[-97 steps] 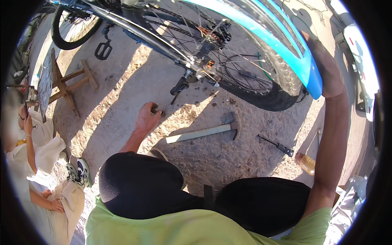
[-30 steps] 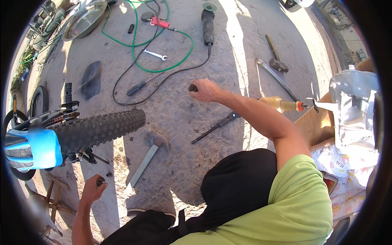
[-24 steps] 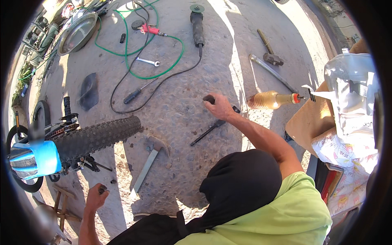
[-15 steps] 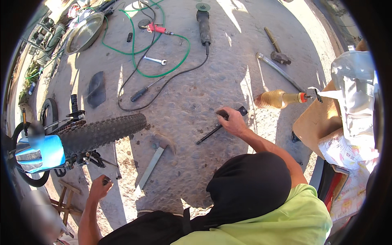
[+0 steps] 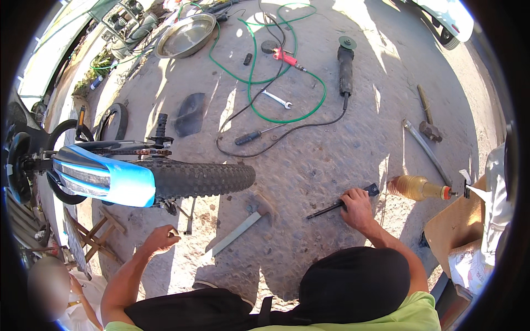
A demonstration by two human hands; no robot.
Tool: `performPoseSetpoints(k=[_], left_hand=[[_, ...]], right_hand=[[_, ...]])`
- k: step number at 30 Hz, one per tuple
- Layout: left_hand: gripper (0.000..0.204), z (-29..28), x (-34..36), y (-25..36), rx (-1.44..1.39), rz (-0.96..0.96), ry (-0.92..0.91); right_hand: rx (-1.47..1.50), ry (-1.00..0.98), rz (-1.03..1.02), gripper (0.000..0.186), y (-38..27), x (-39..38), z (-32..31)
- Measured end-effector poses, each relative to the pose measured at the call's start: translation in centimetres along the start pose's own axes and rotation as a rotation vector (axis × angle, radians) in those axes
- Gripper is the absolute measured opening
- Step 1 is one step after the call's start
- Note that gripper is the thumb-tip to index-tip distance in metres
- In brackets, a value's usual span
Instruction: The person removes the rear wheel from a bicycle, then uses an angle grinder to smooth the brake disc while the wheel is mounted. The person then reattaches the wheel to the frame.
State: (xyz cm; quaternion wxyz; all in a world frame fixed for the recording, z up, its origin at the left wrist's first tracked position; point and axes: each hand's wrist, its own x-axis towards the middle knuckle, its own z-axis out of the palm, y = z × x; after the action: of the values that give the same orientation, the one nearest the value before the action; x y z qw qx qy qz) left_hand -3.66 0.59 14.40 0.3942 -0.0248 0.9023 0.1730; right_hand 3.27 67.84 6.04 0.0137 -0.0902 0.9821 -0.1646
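My right hand (image 5: pixel 358 208) is closed round a black bicycle kickstand (image 5: pixel 324 210), a thin rod with a flat bracket end, close to the dirt ground. Its bracket shows beyond my fingers, towards the bottle (image 5: pixel 417 188) of amber liquid. On the left, my left hand (image 5: pixel 162 239) is closed with its fingertips together; a small thing at the fingertips is too small to name. A bicycle's knobbly tyre (image 5: pixel 201 179) and blue mudguard (image 5: pixel 132 183) are just beyond that hand. Between my hands lies a hammer (image 5: pixel 237 234) with a pale flat handle.
Farther off lie an angle grinder (image 5: pixel 345 71) with its cord, a green hose (image 5: pixel 324 91), a spanner (image 5: pixel 277 99), a screwdriver (image 5: pixel 248 138) and a metal basin (image 5: pixel 186 34). To the right are a sledgehammer (image 5: pixel 430 131), a metal pipe (image 5: pixel 426 151) and cardboard (image 5: pixel 455 212). Another person (image 5: pixel 83 298) is lower left.
The view has swung left, so the scene sits farther right. My right hand still holds the kickstand, and my left hand is nearer the bicycle's rear tyre.
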Motion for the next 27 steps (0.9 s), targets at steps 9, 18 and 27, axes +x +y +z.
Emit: performPoseSetpoints(k=[9,18,27], left_hand=[[0.041,0.7,0.7,-0.5,-0.009,0.051,-0.003],[0.042,0.6,0.8,0.8,0.053,0.024,-0.027],[0.039,1.1,1.5,1.0,0.001,-0.027,-0.068]], right_hand=[[0.316,0.093,0.231,0.027,0.5,4.1,-2.0],[1.433,0.162,0.635,0.019,0.9,11.7,-2.6],[1.902,0.218,0.665,0.018,0.7,13.0,-1.2]])
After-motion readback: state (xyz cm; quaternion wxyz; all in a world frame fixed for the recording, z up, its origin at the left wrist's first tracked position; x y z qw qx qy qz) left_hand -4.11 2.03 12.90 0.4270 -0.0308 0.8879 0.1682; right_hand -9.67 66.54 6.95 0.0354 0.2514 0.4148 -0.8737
